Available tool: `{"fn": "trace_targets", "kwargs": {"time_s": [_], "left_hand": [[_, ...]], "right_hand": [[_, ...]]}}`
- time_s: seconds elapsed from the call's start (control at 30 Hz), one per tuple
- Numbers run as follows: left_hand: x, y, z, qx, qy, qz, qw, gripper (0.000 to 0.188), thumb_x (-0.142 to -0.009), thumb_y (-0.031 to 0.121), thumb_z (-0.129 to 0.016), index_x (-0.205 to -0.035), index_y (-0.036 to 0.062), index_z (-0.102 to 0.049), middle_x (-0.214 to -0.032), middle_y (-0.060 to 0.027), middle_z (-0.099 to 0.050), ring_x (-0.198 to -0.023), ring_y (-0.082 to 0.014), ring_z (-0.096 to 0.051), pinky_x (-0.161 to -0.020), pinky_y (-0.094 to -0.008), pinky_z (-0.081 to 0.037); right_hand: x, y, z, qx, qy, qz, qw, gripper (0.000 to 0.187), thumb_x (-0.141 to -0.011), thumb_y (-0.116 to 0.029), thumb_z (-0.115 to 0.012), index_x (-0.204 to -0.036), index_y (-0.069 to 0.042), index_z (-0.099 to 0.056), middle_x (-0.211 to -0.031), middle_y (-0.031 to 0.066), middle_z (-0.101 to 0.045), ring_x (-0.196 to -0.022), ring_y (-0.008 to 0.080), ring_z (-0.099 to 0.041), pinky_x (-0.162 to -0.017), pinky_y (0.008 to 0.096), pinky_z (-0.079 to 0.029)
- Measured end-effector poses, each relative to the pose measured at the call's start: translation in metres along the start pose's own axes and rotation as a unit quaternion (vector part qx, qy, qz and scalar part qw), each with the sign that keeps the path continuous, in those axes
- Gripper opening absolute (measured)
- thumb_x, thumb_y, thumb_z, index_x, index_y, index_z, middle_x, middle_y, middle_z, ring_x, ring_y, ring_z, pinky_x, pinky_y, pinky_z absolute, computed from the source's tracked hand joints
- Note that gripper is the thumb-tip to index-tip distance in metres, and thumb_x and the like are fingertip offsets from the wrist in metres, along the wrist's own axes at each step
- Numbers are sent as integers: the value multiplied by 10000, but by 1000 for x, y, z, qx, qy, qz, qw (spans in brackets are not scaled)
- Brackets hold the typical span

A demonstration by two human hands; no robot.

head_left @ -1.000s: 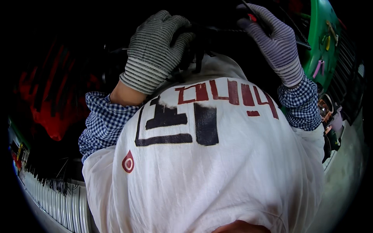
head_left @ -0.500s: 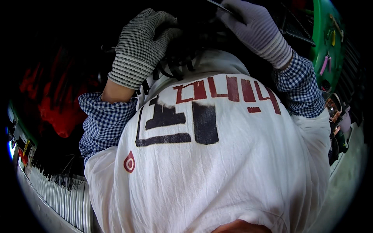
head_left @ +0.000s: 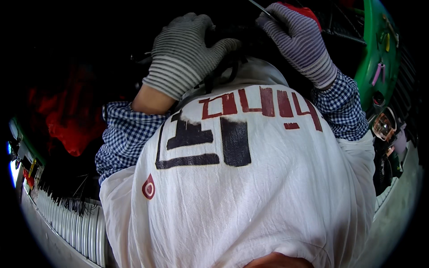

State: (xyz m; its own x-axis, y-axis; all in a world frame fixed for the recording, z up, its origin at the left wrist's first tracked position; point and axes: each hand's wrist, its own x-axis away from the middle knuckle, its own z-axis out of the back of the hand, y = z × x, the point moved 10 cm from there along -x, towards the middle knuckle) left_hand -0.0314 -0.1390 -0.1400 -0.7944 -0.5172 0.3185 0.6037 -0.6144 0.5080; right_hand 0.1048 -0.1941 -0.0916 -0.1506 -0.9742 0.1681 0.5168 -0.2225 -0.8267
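My left hand (head_left: pixel 185 53), in a grey-and-white striped knit glove, is bent over the dark area beyond my lap. Its fingers curl at the top and its thumb points right; whatever they grip is lost in the black. Black strips (head_left: pixel 219 73) show just under that hand. My right hand (head_left: pixel 297 44), in a matching glove, is closed on a slender metal tool (head_left: pixel 259 7) that sticks out up and left, its far end cut off by the picture's edge. Behind the right knuckles shows something red (head_left: pixel 306 12).
A green tray or tabletop (head_left: pixel 368 67) with pink-handled pliers (head_left: pixel 378 73) stands at right, with goggles or a clear-lensed item (head_left: pixel 384 124) below it. Red material (head_left: pixel 69 134) lies in shadow at left. A ribbed pale metal panel (head_left: pixel 76 228) runs along the lower left.
My left hand has moved right, nearer the right hand. My right hand has shifted slightly right and down, still gripping the metal tool. The red thing behind it has come into view.
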Motion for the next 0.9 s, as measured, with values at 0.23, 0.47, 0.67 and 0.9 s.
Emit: {"fn": "trace_targets", "kwargs": {"time_s": [0.23,0.47,0.67,0.9], "left_hand": [[-6,-18,-13,-13,-20,-2,1000,360,-887,396,-666,-1031,67,-651,-947,-116,-647,-832,-258,-660,-749,-385,-561],[-1,-48,50,-16,-20,-24,999,316,-888,329,-667,-1062,65,-650,-971,-107,-658,-900,-252,-665,-812,-378,-551],[3,-45,49,-97,12,14,995,315,-875,313,-685,-1099,93,-669,-1000,-104,-671,-934,-257,-667,-833,-383,-550],[3,2,64,-17,176,-22,984,325,-755,291,-773,-941,44,-675,-892,-118,-618,-851,-308,-601,-785,-410,-470]], "right_hand": [[-10,-15,-6,49,-40,-46,997,115,-932,-79,-596,-894,30,-599,-709,141,-639,-621,201,-633,-586,297,-491],[-29,-37,-16,95,-47,-45,993,146,-909,-123,-643,-863,4,-588,-631,145,-584,-565,226,-604,-535,329,-467],[-47,-27,-24,-11,-42,-27,999,141,-918,-114,-608,-886,22,-626,-683,158,-621,-605,236,-622,-576,337,-480],[-53,-36,-26,-16,-65,-39,997,138,-921,-97,-601,-902,36,-632,-729,130,-648,-635,179,-608,-617,319,-494]]}}
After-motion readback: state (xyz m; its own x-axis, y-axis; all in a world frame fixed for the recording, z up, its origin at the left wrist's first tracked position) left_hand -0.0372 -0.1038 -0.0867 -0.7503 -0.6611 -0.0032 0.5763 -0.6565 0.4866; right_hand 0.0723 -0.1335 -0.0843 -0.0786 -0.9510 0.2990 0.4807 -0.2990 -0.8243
